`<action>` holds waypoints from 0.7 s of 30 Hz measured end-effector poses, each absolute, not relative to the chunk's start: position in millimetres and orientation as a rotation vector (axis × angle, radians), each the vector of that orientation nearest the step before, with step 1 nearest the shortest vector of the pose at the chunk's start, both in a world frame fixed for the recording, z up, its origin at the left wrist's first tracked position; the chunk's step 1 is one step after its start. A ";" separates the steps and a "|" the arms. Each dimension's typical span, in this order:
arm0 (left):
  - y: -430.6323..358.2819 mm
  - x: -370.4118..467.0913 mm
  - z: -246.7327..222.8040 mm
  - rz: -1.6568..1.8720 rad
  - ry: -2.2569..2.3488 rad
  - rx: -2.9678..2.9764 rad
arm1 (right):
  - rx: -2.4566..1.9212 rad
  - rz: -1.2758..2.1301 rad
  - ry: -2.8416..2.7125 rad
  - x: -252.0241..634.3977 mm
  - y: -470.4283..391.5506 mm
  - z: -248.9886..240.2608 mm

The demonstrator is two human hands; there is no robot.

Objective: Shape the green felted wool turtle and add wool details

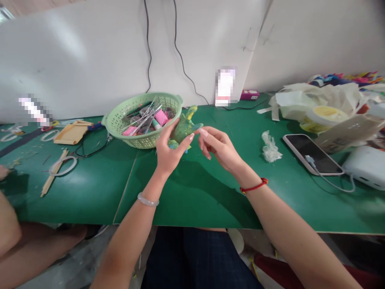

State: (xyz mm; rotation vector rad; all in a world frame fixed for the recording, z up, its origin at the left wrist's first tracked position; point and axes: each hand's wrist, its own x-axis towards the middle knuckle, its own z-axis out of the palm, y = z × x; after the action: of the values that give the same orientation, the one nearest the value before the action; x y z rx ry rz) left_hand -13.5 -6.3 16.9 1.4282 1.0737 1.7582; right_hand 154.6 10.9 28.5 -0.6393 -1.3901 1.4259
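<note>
My left hand (170, 154) is wrapped round a small green soft toy (183, 130) with yellow and blue patches, raised above the table's middle. One yellow-green part sticks up from it, and a blue-green pointed part reaches to the right. At that point's tip, the thumb and forefinger of my right hand (219, 146) are pinched together. Whether a needle or thread is between them is too small to make out. Part of the toy is hidden behind my left fingers and thumb. Right behind it stands a light green plastic basket (112, 120).
In the basket lie pink pieces (161, 117) and thin metal rods. A phone (313, 154), crumpled clear plastic (270, 147) and a white charger block (367, 166) are on the right. Wooden strips (54, 172) and a white ring lie left, near another person's arm.
</note>
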 end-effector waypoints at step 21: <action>8.2 -19.1 4.4 1.331 0.837 1.037 | -0.667 1.542 -1.280 154.3 20.2 20.9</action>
State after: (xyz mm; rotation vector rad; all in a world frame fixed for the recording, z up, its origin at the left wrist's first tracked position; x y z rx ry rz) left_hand -19.1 8.2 4.4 1.0367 0.8365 1.3311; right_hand 154.3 20.2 20.9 -0.6671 -1.2802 1.5420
